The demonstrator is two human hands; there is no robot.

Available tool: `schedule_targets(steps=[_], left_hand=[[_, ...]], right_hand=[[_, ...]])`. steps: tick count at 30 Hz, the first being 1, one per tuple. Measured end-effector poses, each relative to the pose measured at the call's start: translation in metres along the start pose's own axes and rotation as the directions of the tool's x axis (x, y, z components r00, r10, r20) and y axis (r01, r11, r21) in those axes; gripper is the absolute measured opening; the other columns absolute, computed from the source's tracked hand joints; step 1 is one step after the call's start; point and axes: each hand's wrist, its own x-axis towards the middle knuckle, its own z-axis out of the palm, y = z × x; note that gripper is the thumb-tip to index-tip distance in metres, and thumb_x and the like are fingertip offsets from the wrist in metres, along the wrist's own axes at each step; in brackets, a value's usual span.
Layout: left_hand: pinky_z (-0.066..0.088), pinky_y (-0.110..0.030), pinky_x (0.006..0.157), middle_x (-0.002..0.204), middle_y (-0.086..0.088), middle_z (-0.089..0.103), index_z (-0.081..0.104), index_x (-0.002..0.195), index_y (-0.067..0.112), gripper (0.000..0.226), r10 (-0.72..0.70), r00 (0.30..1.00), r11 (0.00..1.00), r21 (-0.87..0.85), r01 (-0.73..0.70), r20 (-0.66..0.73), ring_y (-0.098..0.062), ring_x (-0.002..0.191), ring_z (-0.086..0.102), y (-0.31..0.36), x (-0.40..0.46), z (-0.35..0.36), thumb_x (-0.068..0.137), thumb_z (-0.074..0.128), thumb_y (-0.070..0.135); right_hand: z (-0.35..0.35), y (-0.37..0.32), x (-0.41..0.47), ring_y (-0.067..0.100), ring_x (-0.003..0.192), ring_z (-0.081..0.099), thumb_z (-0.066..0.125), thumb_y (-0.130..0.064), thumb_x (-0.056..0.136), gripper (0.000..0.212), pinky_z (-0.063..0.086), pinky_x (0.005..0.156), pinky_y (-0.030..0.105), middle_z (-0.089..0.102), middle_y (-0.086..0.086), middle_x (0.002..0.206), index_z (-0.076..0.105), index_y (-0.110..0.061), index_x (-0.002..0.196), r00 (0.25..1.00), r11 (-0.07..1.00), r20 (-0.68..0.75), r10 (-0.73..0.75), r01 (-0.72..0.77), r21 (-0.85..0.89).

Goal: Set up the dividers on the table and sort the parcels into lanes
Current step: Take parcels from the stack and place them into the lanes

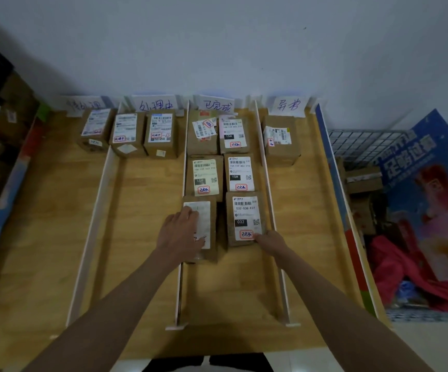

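Parcels lined up between white strip dividers (265,167) on the wooden counter (142,210).
The brown cardboard parcel (209,232) is pressed flat by the left hand (181,232); the labelled cardboard box (244,218) is touched at its near edge by the right hand (270,241), whose grip cannot be told.

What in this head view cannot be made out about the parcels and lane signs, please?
- Label of the parcel under the left hand: partly hidden by the hand.
- Far-left lane sign: writing blurred and faint.
- Small print on the far parcels' labels: too small to read.
- Right hand fingertips: hidden at the edge of the 032 parcel.
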Motion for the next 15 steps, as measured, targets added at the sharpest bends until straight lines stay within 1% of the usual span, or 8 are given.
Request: schedule_targets(steps=[6, 10, 13, 15], left_hand=[[0.041, -0.035, 0.102, 0.137, -0.002, 0.042, 0.044, 0.132, 0.017, 0.061, -0.015, 1.000, 0.999, -0.031, 0.015, -0.001, -0.022, 0.112, 0.055, -0.002, -0.004, 0.001, 0.085, 0.064, 0.051], [0.039, -0.036, 0.104, 0.140, -0.003, 0.039, 0.041, 0.137, 0.014, 0.066, -0.039, 0.999, 0.998, -0.055, 0.039, -0.001, -0.023, 0.117, 0.052, -0.001, -0.008, 0.001, 0.087, 0.063, 0.052], [0.039, -0.035, 0.104, 0.141, -0.005, 0.039, 0.039, 0.138, 0.013, 0.067, -0.039, 0.999, 0.998, -0.039, 0.039, 0.014, -0.022, 0.119, 0.051, 0.000, -0.010, 0.000, 0.089, 0.060, 0.053], [0.039, -0.035, 0.105, 0.141, -0.005, 0.041, 0.039, 0.138, 0.013, 0.064, -0.036, 0.999, 0.999, -0.018, 0.036, 0.013, -0.023, 0.119, 0.052, 0.000, -0.009, -0.003, 0.091, 0.056, 0.053]], right_hand=[[-0.001, -0.009, 0.005, 0.034, 0.122, 0.057, 0.056, -0.025, 0.100, 0.041, 0.048, 0.103, 0.046, 0.061, 0.020, 0.132, 0.059, 0.001, 0.131, 0.999, 0.996, 0.007, -0.036, 0.036, -0.087], [-0.003, -0.011, 0.005, 0.034, 0.123, 0.056, 0.057, -0.028, 0.099, 0.043, 0.048, 0.103, 0.045, 0.060, 0.018, 0.133, 0.057, 0.001, 0.132, 0.999, 0.991, 0.013, -0.033, 0.035, -0.130], [-0.006, -0.016, 0.002, 0.035, 0.119, 0.059, 0.056, -0.028, 0.099, 0.043, 0.050, 0.101, 0.047, 0.062, 0.021, 0.130, 0.059, 0.003, 0.128, 0.998, 0.985, -0.004, -0.065, 0.063, -0.162], [-0.011, -0.022, -0.005, 0.036, 0.117, 0.060, 0.054, -0.026, 0.101, 0.042, 0.050, 0.099, 0.045, 0.062, 0.022, 0.128, 0.058, 0.007, 0.126, 0.994, 0.974, -0.031, -0.103, 0.094, -0.208]])
